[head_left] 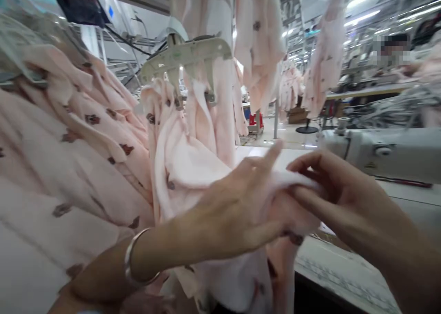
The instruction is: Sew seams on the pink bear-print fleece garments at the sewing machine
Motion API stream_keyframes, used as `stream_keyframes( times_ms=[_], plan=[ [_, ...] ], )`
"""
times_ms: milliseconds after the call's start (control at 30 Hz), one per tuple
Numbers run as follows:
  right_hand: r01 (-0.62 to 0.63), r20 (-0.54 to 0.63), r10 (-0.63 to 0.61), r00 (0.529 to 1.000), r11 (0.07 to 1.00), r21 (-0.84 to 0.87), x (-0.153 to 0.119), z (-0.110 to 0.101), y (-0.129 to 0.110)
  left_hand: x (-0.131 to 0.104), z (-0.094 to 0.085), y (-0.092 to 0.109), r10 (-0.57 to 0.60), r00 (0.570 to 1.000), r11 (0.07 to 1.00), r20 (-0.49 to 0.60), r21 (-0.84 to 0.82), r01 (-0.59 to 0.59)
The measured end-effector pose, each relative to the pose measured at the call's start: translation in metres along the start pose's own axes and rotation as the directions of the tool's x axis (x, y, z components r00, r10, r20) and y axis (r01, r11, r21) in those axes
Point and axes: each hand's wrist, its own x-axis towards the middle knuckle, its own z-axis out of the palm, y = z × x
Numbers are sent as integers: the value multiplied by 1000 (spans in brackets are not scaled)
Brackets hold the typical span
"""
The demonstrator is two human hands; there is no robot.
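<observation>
My right hand is closed, pinching a folded edge of a pale pink garment between thumb and fingers. The cloth is soft, with small dark animal prints. Over the same cloth lies my left hand, its index finger stretched out and its thumb apart; some of its fingers are hidden. A silver bangle circles the left wrist. The garment hangs from a grey-green clip hanger and drapes down below both hands.
More pink printed garments hang close on the left, others overhead and further back. To the right stands a white sewing machine on a pale worktable. A person is far off at the upper right.
</observation>
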Motion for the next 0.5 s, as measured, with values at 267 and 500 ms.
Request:
stream_keyframes(
  times_ms=[267, 500],
  plan=[
    [45, -127, -120, 985, 876, -481, -90, 58, 50, 72, 12, -6, 28, 993, 962, 115, 265, -58],
    [-82, -95, 57, 994, 956, -283, -146, 106, 64, 29, -24, 1, -89, 977, 995, -196, 20, 94]
  ],
)
